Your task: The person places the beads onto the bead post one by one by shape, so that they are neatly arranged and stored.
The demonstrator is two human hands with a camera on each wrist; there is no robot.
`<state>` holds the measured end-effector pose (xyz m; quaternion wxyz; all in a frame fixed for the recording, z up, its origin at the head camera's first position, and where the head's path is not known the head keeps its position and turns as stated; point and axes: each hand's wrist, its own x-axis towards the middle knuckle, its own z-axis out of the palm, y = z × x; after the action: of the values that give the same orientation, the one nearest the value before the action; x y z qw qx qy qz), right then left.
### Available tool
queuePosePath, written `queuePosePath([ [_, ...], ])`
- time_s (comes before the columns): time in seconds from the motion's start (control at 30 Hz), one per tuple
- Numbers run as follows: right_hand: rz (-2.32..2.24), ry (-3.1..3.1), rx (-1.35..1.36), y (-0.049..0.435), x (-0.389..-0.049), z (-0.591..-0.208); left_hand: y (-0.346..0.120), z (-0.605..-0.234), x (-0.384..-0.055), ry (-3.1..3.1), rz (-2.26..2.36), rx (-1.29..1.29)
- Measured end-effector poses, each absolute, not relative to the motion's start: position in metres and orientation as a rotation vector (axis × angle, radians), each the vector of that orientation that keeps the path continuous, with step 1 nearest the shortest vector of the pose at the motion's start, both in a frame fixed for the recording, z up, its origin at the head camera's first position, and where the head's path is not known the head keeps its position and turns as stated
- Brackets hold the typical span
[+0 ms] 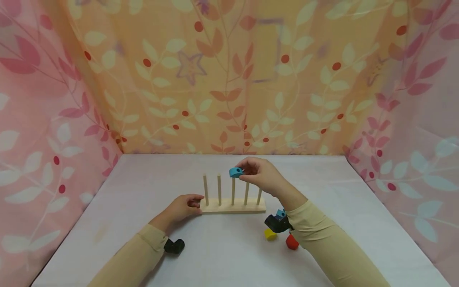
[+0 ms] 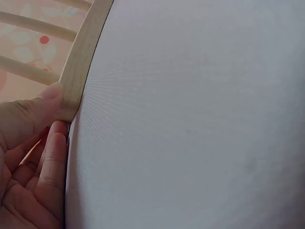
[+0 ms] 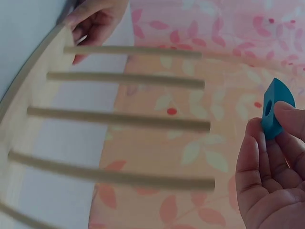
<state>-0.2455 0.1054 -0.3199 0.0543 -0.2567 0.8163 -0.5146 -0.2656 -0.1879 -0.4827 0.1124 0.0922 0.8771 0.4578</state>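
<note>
A wooden peg stand (image 1: 233, 207), a long pale base with several upright pegs, rests on the table. My left hand (image 1: 184, 207) holds its left end; in the left wrist view the thumb (image 2: 50, 95) lies over the base's edge with the fingers bunched at its end. Between the thumb and fingertips of my right hand (image 1: 263, 175) is a blue half-round block (image 3: 275, 109) with a hole through it. In the head view the block overlaps the top of the middle peg (image 1: 233, 191). The right wrist view shows the block apart from the peg tips. All visible pegs are bare.
To the right, in front of the stand, lie a yellow block (image 1: 270, 234), a red block (image 1: 292, 242) and a blue block (image 1: 281, 213), partly hidden by the right sleeve and black wrist camera (image 1: 277, 224). Floral cloth (image 1: 229, 79) hangs behind the white table (image 1: 222, 259).
</note>
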Motion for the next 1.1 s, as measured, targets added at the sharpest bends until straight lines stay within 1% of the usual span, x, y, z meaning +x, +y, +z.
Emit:
queuePosePath([
  [0.23, -1.601, 2.450, -0.844, 0.070, -0.254, -0.322, -0.185, -0.481, -0.264, 2.566, 1.351, 0.182],
  [0.43, -1.629, 2.459, -0.845, 0.049, -0.261, -0.326, -0.185, -0.479, -0.264, 2.542, 1.375, 0.187],
  [0.63, -1.619, 2.476, -0.848, 0.032, -0.261, -0.333, -0.185, -0.479, -0.263, 2.530, 1.359, 0.181],
  [0.9, -1.623, 2.596, -0.796, 0.016, -0.258, -0.344, -0.184, -0.479, -0.263, 2.544, 1.357, 0.180],
  [1.1, -1.633, 2.590, -0.700, 0.011, -0.258, -0.356, -0.183, -0.479, -0.262, 2.550, 1.367, 0.206],
])
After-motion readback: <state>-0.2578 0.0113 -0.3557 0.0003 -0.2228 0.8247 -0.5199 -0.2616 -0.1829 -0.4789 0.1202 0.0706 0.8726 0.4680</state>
